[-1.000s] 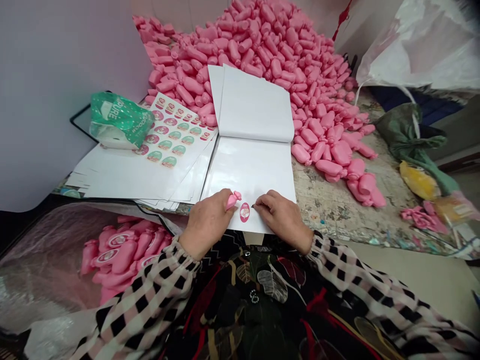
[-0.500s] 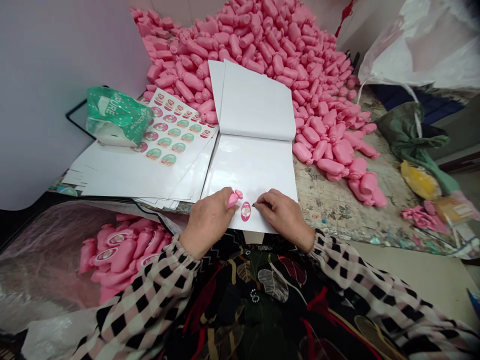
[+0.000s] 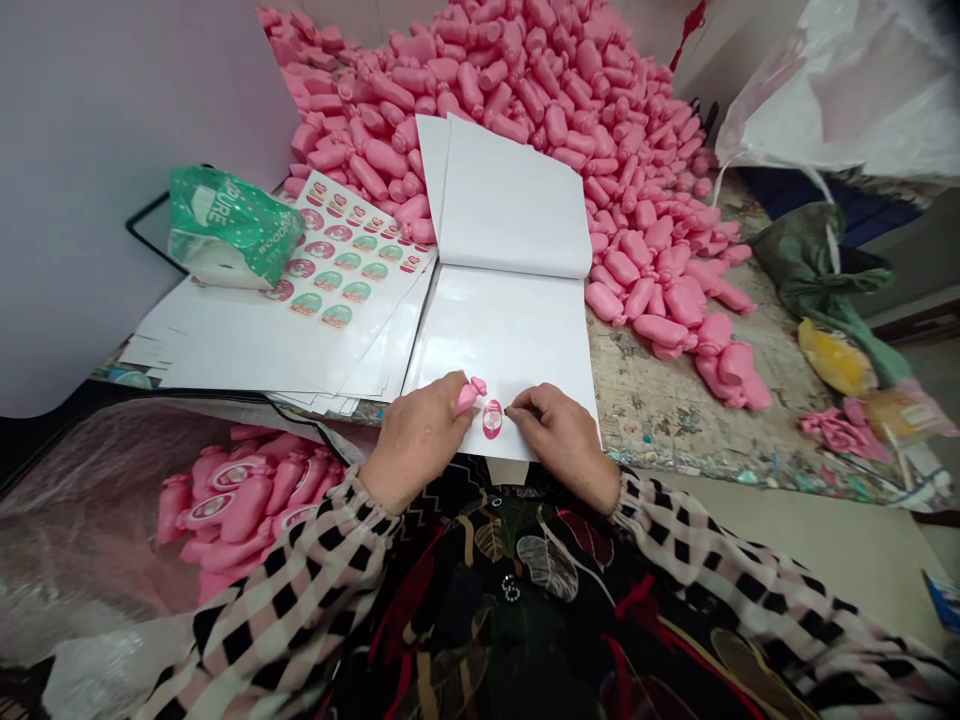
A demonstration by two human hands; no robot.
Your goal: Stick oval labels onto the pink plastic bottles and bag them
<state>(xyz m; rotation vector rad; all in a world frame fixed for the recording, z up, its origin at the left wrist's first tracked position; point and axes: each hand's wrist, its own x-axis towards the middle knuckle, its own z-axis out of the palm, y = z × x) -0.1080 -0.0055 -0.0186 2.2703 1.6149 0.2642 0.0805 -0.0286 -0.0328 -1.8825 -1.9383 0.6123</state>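
Note:
My left hand point(image 3: 420, 432) is closed around a small pink plastic bottle point(image 3: 470, 394), whose necked end pokes out past the thumb. Just right of that bottle, an oval pink-and-white sticker point(image 3: 493, 419) is at the near edge of the white sheet point(image 3: 517, 330). The fingers of my right hand point(image 3: 559, 435) are pinched at the sticker's right edge. A small dark tip shows at the fingertips; the rest of what they hold is hidden.
A large heap of pink bottles point(image 3: 525, 80) covers the back of the table. On the left lie sticker sheets point(image 3: 352, 260) and a green tissue pack point(image 3: 232, 228). Below them, labelled bottles point(image 3: 247, 500) fill a plastic-lined container. A yellow item point(image 3: 834, 357) lies at right.
My right hand has shifted slightly left and down, its fingertips now at the sticker's edge. The left hand keeps its hold on the bottle. The view has shifted slightly.

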